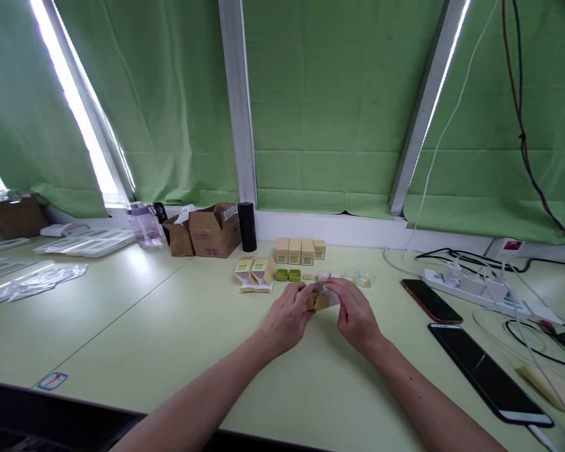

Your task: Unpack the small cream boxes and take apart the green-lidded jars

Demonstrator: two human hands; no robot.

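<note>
Between my two hands, over the table, is a small cardboard box [321, 304] with its flaps up and something green inside. My left hand [286, 315] closes on its left side, thumb and fingers at the edge. On the other side my right hand [356, 314] grips the box's pale flap. Just beyond stand two green cases [288, 275], tiny yellowish pieces [307, 276], and clear round cups [359, 278] with bits of yellow. Two open boxes [255, 274] lie to the left, and several closed boxes [301, 251] stand in a row behind.
Two phones [489, 370] and a white power strip [480, 289] with tangled cables lie on the right. At the back left stand a brown carton [215, 231], a black cylinder [247, 227] and a purple bottle [144, 224]. Plastic trays [87, 242] and clear bags [40, 282] lie far left.
</note>
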